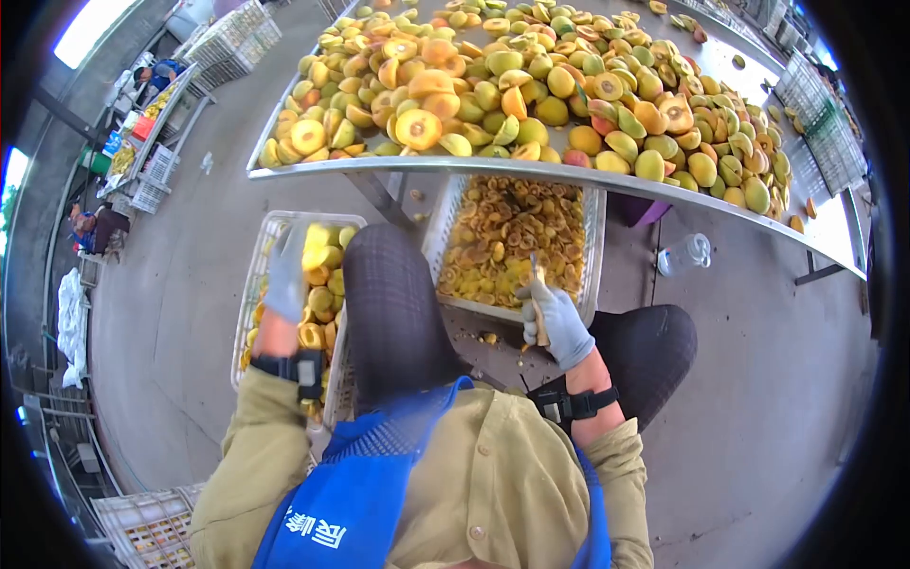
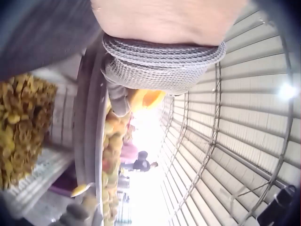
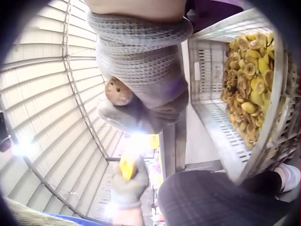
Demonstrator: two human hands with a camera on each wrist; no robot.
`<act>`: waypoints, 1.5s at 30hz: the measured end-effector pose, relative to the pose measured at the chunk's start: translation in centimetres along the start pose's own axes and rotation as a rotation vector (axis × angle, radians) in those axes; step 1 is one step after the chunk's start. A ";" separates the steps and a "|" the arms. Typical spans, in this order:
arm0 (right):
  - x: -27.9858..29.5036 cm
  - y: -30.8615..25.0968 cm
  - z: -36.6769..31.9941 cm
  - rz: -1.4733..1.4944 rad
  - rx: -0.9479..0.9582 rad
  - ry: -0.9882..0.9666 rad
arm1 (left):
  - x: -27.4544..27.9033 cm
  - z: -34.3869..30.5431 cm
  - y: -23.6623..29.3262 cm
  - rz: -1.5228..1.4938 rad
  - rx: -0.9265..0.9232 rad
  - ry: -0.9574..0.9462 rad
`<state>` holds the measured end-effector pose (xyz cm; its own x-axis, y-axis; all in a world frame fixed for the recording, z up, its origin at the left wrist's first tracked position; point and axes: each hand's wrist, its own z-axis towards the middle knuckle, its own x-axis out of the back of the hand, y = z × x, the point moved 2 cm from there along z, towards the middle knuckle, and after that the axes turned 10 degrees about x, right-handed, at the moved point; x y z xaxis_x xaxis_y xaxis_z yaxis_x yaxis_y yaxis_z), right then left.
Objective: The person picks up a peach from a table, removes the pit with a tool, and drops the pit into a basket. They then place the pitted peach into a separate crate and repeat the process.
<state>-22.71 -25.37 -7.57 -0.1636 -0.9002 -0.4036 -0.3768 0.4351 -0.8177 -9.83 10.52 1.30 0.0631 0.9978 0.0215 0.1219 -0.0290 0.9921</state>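
Note:
My gloved left hand (image 1: 287, 275), blurred in the head view, is over the left crate of peach halves (image 1: 320, 302). It holds an orange-yellow peach half (image 2: 148, 98), which also shows bright between the fingers in the right wrist view. In front of my right knee, my gloved right hand (image 1: 564, 329) grips a wooden-handled tool (image 1: 541, 318) with a narrow metal tip pointing up and away. The round butt of its handle (image 3: 118, 92) sticks out of the fist in the right wrist view. Below and beyond this hand stands a crate of brownish fruit scraps (image 1: 595, 256).
A metal table (image 1: 313, 169) heaped with peach halves (image 1: 493, 85) spans the front, its edge just beyond the crates. A clear plastic jug (image 1: 684, 255) is on the floor at right. My knees flank the scrap crate. Other people sit far left.

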 end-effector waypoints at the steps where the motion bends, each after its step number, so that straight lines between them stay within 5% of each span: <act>1: 0.4 0.9 0.4 -0.069 -0.027 0.051 | 3.5 -0.3 -1.1 0.277 -0.008 0.190; 3: 0.8 2.2 1.2 -0.343 0.000 0.097 | 6.9 -2.1 -2.7 0.032 0.066 0.305; 6: 0.8 2.5 2.0 -0.545 0.027 0.164 | 7.7 -0.3 -3.3 0.091 0.001 0.358; 13: 1.4 2.8 2.2 -0.500 0.156 0.199 | -11.9 8.9 3.6 0.561 -0.368 -0.102; 20: 2.8 3.8 3.1 -0.525 0.204 0.188 | -25.3 20.1 5.2 1.262 -0.702 -0.115; 24: 2.1 2.5 3.0 -0.741 0.287 0.170 | -27.4 24.2 2.5 1.701 -0.591 -0.080; 26: 1.8 2.0 2.9 -0.697 0.291 0.171 | -26.7 23.4 3.2 1.618 -0.715 -0.109; 30: 1.4 2.1 3.1 -0.526 0.632 0.211 | -23.8 20.2 5.6 1.125 -0.536 -0.147; 32: 0.2 -0.3 2.2 -0.361 0.501 0.149 | -23.1 17.8 5.3 0.935 -0.400 -0.172; 33: -0.5 -1.0 2.3 -0.336 0.470 0.153 | -22.8 18.4 3.7 1.011 -0.678 -0.101; 36: -1.3 -1.3 1.8 -0.329 0.457 0.154 | -23.9 18.0 1.9 0.966 -0.690 -0.125; 40: -1.1 -0.9 1.4 -0.275 0.406 0.192 | -25.5 17.5 3.0 1.260 -0.331 -0.081; 45: -0.8 -1.0 1.4 -0.188 0.384 0.199 | -24.8 19.2 2.4 1.114 -0.369 -0.153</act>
<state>-20.88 -25.10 -7.02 -0.3102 -0.9337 -0.1786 -0.0579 0.2061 -0.9768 7.94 -15.42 0.81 0.0749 0.4146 0.9069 -0.3674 -0.8340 0.4116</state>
